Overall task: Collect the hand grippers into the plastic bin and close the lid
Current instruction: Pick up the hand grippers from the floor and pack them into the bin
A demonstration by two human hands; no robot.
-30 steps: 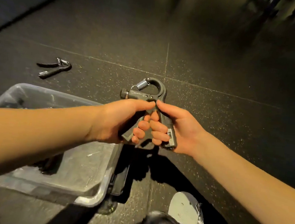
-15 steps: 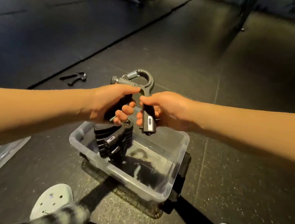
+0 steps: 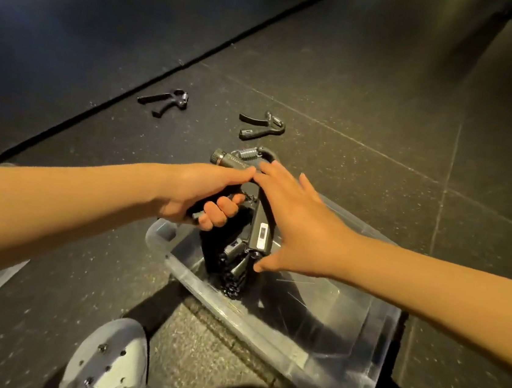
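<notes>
Head view: over the plastic bin our left hand grasps a hand gripper, right hand splayed beside it.

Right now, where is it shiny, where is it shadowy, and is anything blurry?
Head view: pale glare washes the floor upper left; head view: dark shadows cross the clear bottom of the plastic bin and the ground beside the shoe; head view: the lower edge smears, the forearms look stretched.

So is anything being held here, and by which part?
A hand gripper: the left hand grips one handle, while the right hand is open beside the other.
</notes>
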